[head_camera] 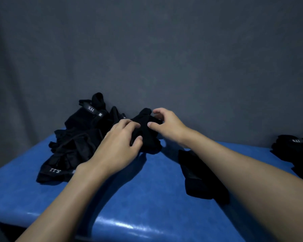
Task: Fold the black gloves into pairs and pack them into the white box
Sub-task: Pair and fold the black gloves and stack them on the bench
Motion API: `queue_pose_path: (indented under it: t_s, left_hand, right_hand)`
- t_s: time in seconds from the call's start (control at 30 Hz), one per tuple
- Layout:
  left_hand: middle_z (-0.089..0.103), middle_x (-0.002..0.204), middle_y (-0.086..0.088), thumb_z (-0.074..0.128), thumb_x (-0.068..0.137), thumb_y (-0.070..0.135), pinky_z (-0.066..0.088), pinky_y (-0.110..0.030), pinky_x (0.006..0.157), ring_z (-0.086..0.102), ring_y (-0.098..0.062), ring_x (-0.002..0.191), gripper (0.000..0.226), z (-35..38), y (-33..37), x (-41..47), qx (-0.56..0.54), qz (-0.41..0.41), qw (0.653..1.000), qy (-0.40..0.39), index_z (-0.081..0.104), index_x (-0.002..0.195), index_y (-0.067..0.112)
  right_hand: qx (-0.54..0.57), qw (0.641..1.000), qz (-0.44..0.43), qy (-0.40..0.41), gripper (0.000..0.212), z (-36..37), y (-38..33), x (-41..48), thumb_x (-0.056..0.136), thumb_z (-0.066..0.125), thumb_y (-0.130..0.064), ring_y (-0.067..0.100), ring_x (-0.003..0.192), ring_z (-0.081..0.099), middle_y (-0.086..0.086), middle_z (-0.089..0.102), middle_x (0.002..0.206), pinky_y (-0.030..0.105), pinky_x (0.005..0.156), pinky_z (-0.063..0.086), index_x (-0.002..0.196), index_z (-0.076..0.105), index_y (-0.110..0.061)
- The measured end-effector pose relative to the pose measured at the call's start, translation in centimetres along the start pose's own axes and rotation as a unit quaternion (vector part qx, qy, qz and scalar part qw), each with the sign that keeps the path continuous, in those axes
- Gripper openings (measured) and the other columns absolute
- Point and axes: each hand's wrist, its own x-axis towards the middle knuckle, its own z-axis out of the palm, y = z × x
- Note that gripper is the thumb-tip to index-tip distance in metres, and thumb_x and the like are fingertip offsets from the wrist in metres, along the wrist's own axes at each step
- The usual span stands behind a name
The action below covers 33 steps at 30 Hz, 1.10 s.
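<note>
The left hand (117,149) curls its fingers over the near side of a black glove bundle (148,137), its thumb pinching the fabric from below. The right hand (168,124) grips the same bundle from the far side, thumb and bent forefinger closing round its upper end. The bundle sits raised at the back of the blue table (138,198), close to the grey backdrop cloth (164,49). This looks like the folding step, with a pair being rolled or tucked together. To do it well, the left hand should probably hold the body of the bundle firm while the right draws the cuff over, keeping edges matched so nothing slips loose. The cloth is soft and dark, so layers are hard to tell apart; working by feel will help. A heap of loose black gloves (72,147), some with white lettering on the cuffs, lies just left of the hands. Another glove (198,177) lies partly under the right forearm, and more gloves (292,152) rest at the far right edge. The white box is out of view.
</note>
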Motion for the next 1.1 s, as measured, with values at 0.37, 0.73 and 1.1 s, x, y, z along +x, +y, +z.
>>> queue_pose_path:
  t_s: [0.37,0.73,1.1]
  left_hand:
    - [0.049,0.135,0.007,0.055,0.095,0.031,0.039,-0.04,0.108,0.046,-0.015,0.127,0.042,-1.3,0.1,0.0,-0.041,0.007,0.998,0.036,0.049,0.135,0.022]
    - [0.051,0.136,0.018,0.065,0.092,0.034,0.029,-0.001,0.096,0.045,0.008,0.123,0.054,-1.9,2.2,-0.4,-0.185,-0.001,0.976,0.116,0.047,0.142,0.024]
    - [0.066,0.086,0.004,0.075,0.084,0.006,0.049,-0.012,0.078,0.063,0.004,0.081,0.025,-0.5,4.8,-1.3,-0.317,-0.022,0.947,0.051,0.071,0.106,0.018]
  right_hand:
    - [0.131,0.99,-0.047,0.026,0.003,-1.3,-1.9,-1.1,0.089,0.066,-0.003,0.013,0.071,0.059,0.005,0.064,0.078,0.026,0.067,0.05,0.088,0.064,-0.005]
    - [0.152,0.98,-0.12,-0.048,0.009,-5.8,-3.8,-5.2,0.093,0.059,-0.001,0.017,0.073,0.055,0.009,0.061,0.08,0.031,0.068,0.046,0.091,0.06,-0.009]
    - [0.127,0.989,-0.064,-0.043,0.018,-7.9,-0.6,-10.0,0.09,0.065,-0.006,0.018,0.098,0.068,0.013,0.069,0.105,0.028,0.09,0.053,0.105,0.06,-0.014]
